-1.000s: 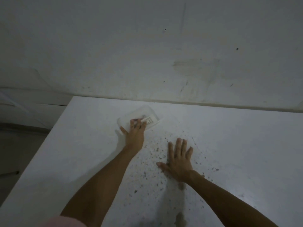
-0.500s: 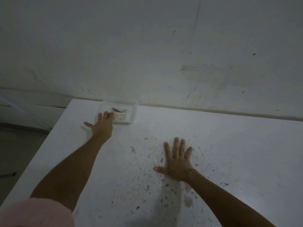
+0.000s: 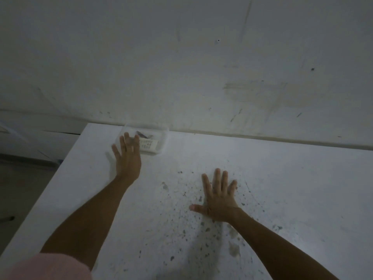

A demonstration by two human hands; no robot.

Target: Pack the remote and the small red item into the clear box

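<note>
The clear box [image 3: 162, 138] sits at the table's far left corner, close to the wall. Inside it lies the white remote [image 3: 149, 144] with rows of buttons, and behind the remote a small dark red item [image 3: 143, 135]. My left hand [image 3: 126, 156] is stretched out in front of the box's left end, fingers spread, its fingertips over the box's near rim; it holds nothing. My right hand [image 3: 219, 197] lies flat on the table, palm down, fingers apart, well to the right of the box.
The white table [image 3: 282, 188] is speckled with dark spots around my right hand. A stained grey wall [image 3: 201, 67] rises right behind the table. The table's left edge [image 3: 66, 158] drops to a dim floor. A pink sleeve [image 3: 46, 267] shows at bottom left.
The box has slid from the table's middle to the far left corner by the wall, pushed by my left hand. That hand now has its fingers spread. My right hand stayed flat.
</note>
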